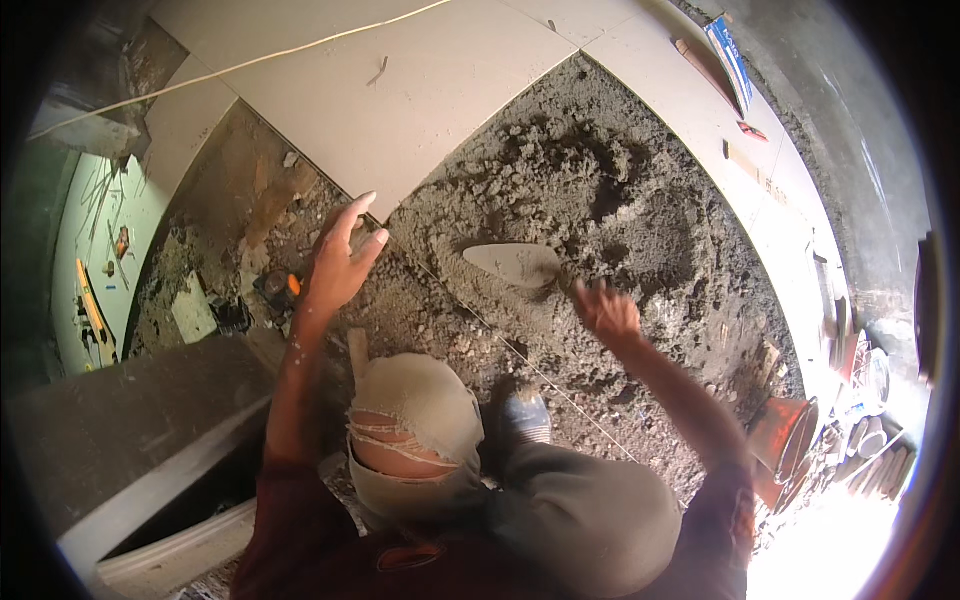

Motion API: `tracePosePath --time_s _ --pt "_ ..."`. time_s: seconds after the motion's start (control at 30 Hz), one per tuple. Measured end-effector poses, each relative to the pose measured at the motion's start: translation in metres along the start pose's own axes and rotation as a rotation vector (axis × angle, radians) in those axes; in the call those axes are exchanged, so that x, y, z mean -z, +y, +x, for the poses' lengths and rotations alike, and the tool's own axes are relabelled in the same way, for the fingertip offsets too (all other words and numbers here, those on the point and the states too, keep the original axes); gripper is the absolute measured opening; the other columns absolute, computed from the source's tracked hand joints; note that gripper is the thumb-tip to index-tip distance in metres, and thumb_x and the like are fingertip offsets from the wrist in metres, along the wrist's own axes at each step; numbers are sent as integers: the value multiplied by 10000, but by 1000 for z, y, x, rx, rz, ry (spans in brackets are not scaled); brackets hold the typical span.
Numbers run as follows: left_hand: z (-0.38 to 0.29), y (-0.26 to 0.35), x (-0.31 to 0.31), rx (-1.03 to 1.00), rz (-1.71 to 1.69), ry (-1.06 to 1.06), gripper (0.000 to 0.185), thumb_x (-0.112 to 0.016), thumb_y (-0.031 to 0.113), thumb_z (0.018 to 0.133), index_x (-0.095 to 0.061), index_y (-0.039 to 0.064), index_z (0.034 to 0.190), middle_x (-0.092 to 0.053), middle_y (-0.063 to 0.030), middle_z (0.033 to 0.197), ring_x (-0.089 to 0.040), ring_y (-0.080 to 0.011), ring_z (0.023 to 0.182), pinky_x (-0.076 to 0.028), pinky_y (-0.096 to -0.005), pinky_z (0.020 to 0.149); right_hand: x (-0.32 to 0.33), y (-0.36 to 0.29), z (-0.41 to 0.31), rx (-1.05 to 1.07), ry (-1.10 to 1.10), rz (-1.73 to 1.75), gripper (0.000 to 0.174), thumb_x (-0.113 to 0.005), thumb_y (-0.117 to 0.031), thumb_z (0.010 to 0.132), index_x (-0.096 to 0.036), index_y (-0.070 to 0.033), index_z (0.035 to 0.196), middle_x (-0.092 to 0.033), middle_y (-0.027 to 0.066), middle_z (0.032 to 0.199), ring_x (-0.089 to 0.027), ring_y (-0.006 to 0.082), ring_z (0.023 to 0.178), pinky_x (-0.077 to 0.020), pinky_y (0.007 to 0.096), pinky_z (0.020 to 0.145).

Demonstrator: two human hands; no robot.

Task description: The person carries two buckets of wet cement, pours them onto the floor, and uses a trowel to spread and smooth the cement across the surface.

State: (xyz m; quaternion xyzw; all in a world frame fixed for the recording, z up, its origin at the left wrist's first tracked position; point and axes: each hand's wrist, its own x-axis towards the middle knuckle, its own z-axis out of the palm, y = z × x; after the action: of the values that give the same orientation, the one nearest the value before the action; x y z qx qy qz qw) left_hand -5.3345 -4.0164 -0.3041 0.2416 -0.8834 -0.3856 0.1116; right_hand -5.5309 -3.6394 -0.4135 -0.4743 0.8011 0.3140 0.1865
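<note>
My right hand (609, 309), blurred, is closed at the heel end of a pointed trowel, whose handle is mostly hidden by the fingers. The trowel's blade (511, 265) lies flat on a bed of damp grey mortar (585, 172), its tip towards the left. Fingers apart and holding nothing, my left hand (343, 259) is raised beside the near corner of a large pale floor tile (375, 112). Whether its fingertips touch that corner I cannot tell. A thin string line (529, 360) runs from near the tile corner across the rubble and mortar towards my right knee.
A yellow cord (300, 52) crosses the laid tiles. On the rough ground at left sits what looks like a tape measure (277, 285). A spirit level (94, 311) lies further left. An orange bucket (784, 439) stands at right. A dark slab (142, 420) is at lower left.
</note>
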Motion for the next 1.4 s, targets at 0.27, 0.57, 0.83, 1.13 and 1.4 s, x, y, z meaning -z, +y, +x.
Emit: tracePosePath --time_s 0.27,0.57,0.83,1.13,1.4 --pt "88 -38 -18 37 54 -88 647 -632 362 945 -411 97 1492 -480 -209 1463 -477 -356 1338 -389 -453 1096 67 96 101 -208 381 671 344 -479 -203 1025 -423 -25 1313 -667 151 762 -611 229 513 -515 370 413" --pt "239 -90 -119 -94 474 -128 693 -652 362 928 -365 120 1511 -371 -223 1532 -336 -384 1431 -295 -475 1171 68 21 -31 -841 482 2201 230 -537 -311 1024 -491 -101 1108 -549 39 697 -531 127 475 -469 260 371" --pt "272 -106 -169 -211 766 99 644 -481 492 988 -310 241 1555 -245 -77 1621 -188 -306 1506 -132 -625 1185 64 53 25 -675 279 2213 290 -545 -286 1021 -481 -4 1036 -558 42 667 -552 141 481 -492 298 418" --pt "274 -94 -172 -228 753 131 611 -473 498 991 -364 231 1530 -287 -80 1597 -221 -305 1492 -132 -630 1192 106 92 183 -286 458 1733 216 -535 -202 999 -553 13 985 -588 48 657 -558 168 480 -491 352 420" --pt "271 -90 -167 -199 715 155 607 -486 513 980 -393 240 1515 -332 -60 1580 -234 -277 1492 -127 -617 1199 100 120 116 104 759 717 280 -489 -64 1009 -488 -47 1288 -609 222 996 -510 249 492 -519 328 407"
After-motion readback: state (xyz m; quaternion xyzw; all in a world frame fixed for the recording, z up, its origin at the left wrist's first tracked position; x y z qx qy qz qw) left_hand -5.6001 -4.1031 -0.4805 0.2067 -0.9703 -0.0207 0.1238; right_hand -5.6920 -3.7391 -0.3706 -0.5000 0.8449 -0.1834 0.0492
